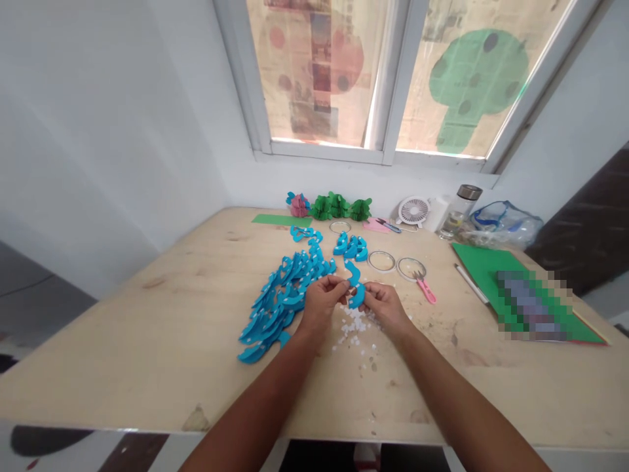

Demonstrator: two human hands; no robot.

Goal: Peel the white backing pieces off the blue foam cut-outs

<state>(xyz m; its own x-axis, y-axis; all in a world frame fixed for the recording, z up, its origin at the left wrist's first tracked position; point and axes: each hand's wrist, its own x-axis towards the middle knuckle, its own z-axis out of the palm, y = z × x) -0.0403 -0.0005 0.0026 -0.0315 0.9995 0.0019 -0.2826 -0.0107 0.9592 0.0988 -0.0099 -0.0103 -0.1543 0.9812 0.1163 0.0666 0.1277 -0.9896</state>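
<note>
Between my two hands is a curved blue paper piece [356, 296] with small white patches, raised above the table. My left hand [325, 296] pinches its left side, and the fingers of my right hand [384, 303] are closed on its right edge. A long heap of similar blue paper pieces [280, 301] lies just left of my left hand. Beyond my hands sits a smaller blue paper cluster [350, 246]. Small white paper scraps [354, 328] are scattered on the wood below my fingers.
Tape rolls [381, 261] and pink-handled scissors [425, 288] lie right of centre. Green sheets [484, 262] and a white pen [472, 284] are further right. Along the wall stand green paper figures [338, 206], a small fan [413, 211], a glass bottle [459, 211] and a plastic bag [508, 224].
</note>
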